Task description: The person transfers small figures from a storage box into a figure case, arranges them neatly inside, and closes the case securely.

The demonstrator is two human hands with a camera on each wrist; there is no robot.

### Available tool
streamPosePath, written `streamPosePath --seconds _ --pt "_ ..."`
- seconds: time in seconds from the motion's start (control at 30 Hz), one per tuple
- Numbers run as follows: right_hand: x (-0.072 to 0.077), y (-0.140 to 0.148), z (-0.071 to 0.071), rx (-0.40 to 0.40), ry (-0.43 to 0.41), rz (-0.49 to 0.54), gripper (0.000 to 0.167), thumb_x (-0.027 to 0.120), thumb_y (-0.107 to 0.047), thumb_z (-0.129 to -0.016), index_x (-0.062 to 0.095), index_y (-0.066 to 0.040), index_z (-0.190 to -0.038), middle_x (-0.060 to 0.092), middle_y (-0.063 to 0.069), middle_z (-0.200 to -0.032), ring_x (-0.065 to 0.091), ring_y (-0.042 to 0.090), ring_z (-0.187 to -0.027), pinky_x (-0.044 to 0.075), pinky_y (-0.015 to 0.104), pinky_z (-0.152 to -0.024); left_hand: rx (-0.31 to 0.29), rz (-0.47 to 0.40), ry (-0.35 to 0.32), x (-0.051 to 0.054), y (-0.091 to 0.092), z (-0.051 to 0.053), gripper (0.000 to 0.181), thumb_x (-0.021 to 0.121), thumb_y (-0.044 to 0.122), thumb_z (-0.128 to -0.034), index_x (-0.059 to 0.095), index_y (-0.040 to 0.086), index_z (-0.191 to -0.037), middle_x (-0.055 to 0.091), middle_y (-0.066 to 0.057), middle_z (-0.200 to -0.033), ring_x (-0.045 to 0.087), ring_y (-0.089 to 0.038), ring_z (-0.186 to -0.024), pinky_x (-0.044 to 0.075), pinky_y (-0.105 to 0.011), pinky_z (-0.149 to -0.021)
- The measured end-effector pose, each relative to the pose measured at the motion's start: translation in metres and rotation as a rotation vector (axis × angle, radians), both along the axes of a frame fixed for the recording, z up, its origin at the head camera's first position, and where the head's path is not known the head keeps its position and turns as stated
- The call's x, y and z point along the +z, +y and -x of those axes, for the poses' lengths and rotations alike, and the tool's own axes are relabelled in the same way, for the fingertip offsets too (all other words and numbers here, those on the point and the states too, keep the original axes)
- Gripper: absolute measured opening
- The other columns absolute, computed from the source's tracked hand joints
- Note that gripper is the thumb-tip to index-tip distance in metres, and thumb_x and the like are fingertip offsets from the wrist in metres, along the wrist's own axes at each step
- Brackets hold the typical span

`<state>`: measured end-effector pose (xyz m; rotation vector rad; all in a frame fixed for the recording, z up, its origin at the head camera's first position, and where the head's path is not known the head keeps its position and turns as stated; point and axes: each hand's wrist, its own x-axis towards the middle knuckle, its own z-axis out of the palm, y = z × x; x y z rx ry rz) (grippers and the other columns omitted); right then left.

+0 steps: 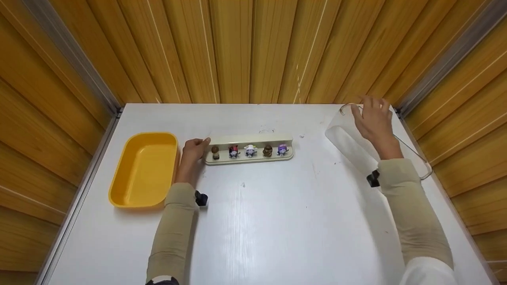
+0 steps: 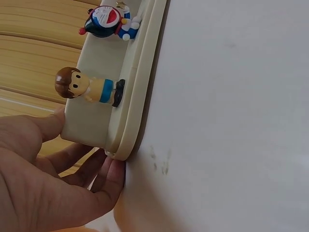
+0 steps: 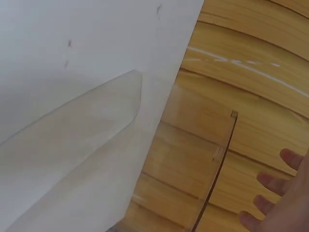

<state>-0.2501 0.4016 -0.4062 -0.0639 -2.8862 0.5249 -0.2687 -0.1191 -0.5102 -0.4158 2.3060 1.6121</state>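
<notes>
A cream display stand (image 1: 253, 160) sits mid-table with several small cartoon figurines standing in a row on it. My left hand (image 1: 193, 152) grips its left end, the thumb (image 2: 53, 123) at the back panel and the fingertips around the end. Nearest that hand is a brown-haired figurine (image 2: 91, 87), followed by a figurine with a red and dark cap (image 2: 107, 21). At the right, a clear plastic cover (image 1: 340, 140) rests on the table. My right hand (image 1: 375, 122) hovers over its far part with spread fingers, holding nothing; in the right wrist view the fingertips are apart from the cover's edge (image 3: 217, 174).
An empty yellow tub (image 1: 115, 194) stands on the left side of the white table (image 1: 269, 229), close to the left forearm. Wood-patterned walls (image 1: 233, 51) rise along the back and both sides.
</notes>
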Motion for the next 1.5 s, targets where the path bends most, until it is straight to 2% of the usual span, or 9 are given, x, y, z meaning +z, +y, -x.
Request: streamPosePath --seconds 0.13,0.23,0.53,0.7,0.97,1.17,1.3,1.4,1.5 --pt "-0.018 0.024 -0.015 -0.083 -0.182 -0.105 0.098 0.035 -0.076 -0.095 0.022 -0.003 -0.159 0.027 0.039 -0.151 0.023 0.067 -0.133 0.021 0.083 -0.099 0.001 0.009 -0.005 -0.001 0.0 0.0 0.054 0.054 0.037 -0.1058 0.054 -0.004 -0.141 0.057 -0.02 -0.141 0.053 -0.028 -0.123 0.045 -0.04 -0.108" --pt "-0.034 0.035 -0.02 -0.106 -0.267 -0.161 0.11 0.039 -0.084 -0.088 0.011 -0.008 -0.162 0.029 0.044 -0.145 0.031 0.071 -0.122 0.027 0.085 -0.09 0.007 -0.004 0.004 -0.002 0.0 0.001 0.052 0.055 0.036 -0.1056 0.056 -0.004 -0.139 0.058 -0.02 -0.139 0.053 -0.027 -0.121 0.044 -0.04 -0.108" --pt "-0.046 0.035 -0.015 -0.113 -0.209 -0.177 0.11 0.052 -0.081 -0.086 0.014 -0.011 -0.163 0.038 0.043 -0.135 0.038 0.067 -0.116 0.029 0.081 -0.091 0.025 -0.032 0.025 -0.007 -0.004 0.0 0.052 0.056 0.036 -0.1049 0.058 -0.006 -0.135 0.06 -0.021 -0.135 0.053 -0.028 -0.12 0.042 -0.041 -0.11" --pt "-0.048 0.03 -0.015 -0.123 -0.177 -0.186 0.108 0.054 -0.079 -0.087 0.019 -0.009 -0.162 0.041 0.045 -0.13 0.041 0.067 -0.114 0.033 0.079 -0.089 0.017 -0.022 0.082 -0.007 -0.008 -0.005 0.053 0.056 0.036 -0.1048 0.059 -0.007 -0.134 0.059 -0.023 -0.136 0.053 -0.03 -0.122 0.042 -0.044 -0.11" --pt "-0.046 0.03 -0.016 -0.133 -0.162 -0.124 0.118 0.06 -0.08 -0.082 0.035 0.015 -0.146 0.042 0.044 -0.135 0.041 0.067 -0.117 0.032 0.08 -0.091 0.03 -0.008 0.098 -0.011 -0.003 -0.007 0.051 0.056 0.036 -0.105 0.06 -0.007 -0.132 0.061 -0.023 -0.135 0.054 -0.031 -0.124 0.043 -0.044 -0.11" --pt "-0.032 0.014 -0.02 -0.035 -0.079 -0.045 0.11 0.065 -0.078 -0.079 0.043 0.006 -0.145 0.053 0.032 -0.13 0.051 0.055 -0.112 0.038 0.074 -0.089 0.052 -0.031 0.079 -0.014 0.003 -0.006 0.049 0.059 0.034 -0.1038 0.061 -0.006 -0.132 0.061 -0.021 -0.135 0.054 -0.03 -0.128 0.041 -0.042 -0.112" --pt "-0.014 -0.016 -0.018 0.046 0.04 0.177 0.096 0.072 -0.068 -0.082 0.044 -0.002 -0.146 0.056 0.021 -0.131 0.055 0.042 -0.115 0.043 0.064 -0.095 0.068 -0.029 0.097 -0.015 0.002 -0.007 0.045 0.058 0.033 -0.1042 0.064 -0.006 -0.126 0.065 -0.02 -0.128 0.057 -0.029 -0.119 0.044 -0.042 -0.109" --pt "-0.003 -0.042 -0.017 0.12 0.18 0.359 0.081 0.077 -0.054 -0.085 0.049 -0.006 -0.143 0.06 0.016 -0.127 0.06 0.035 -0.114 0.05 0.049 -0.097 0.06 -0.029 0.109 -0.015 0.0 -0.007 0.046 0.058 0.034 -0.1043 0.064 -0.006 -0.126 0.065 -0.021 -0.129 0.057 -0.03 -0.121 0.043 -0.042 -0.109" --pt "0.002 -0.063 -0.015 0.21 0.321 0.455 0.074 0.08 -0.047 -0.085 0.053 -0.007 -0.14 0.064 0.013 -0.119 0.065 0.029 -0.109 0.052 0.032 -0.096 0.045 -0.03 0.112 -0.013 0.001 -0.004 0.049 0.058 0.036 -0.1041 0.062 -0.006 -0.129 0.063 -0.021 -0.133 0.055 -0.032 -0.126 0.042 -0.044 -0.112"
